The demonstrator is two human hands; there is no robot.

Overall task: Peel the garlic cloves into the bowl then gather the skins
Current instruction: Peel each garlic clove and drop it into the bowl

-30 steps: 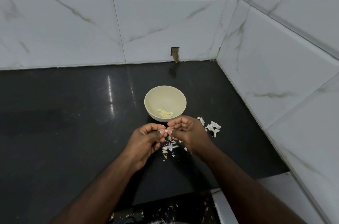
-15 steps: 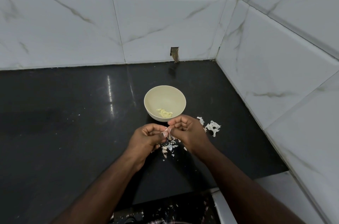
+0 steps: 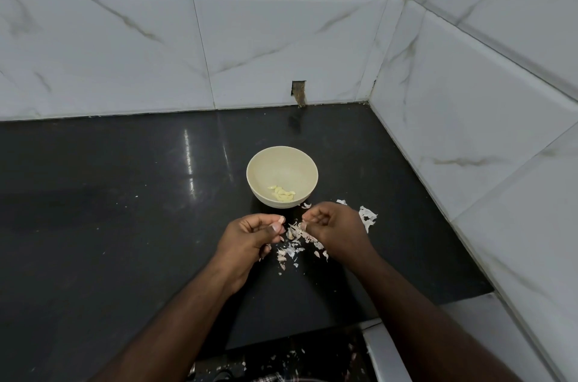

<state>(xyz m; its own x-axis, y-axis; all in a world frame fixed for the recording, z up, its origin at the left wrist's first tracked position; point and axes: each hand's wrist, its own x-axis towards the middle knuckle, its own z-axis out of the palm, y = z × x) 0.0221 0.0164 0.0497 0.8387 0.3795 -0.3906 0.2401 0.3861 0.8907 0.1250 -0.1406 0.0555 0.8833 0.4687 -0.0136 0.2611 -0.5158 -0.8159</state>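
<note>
Peeled cloves (image 3: 282, 193) in bowl (image 3: 262, 175)

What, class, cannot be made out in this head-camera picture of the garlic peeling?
- What the left hand pinches: hidden by its curled fingers.
- Whether the right hand holds a clove or skin: too small.
- Number of peeled cloves in the bowl: overlapping.
- Floor debris: cut off by bottom edge.

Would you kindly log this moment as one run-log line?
step: peeling | left hand: pinching garlic clove | right hand: curled, contents unclear | bowl: peeled cloves | skins: scattered
</note>
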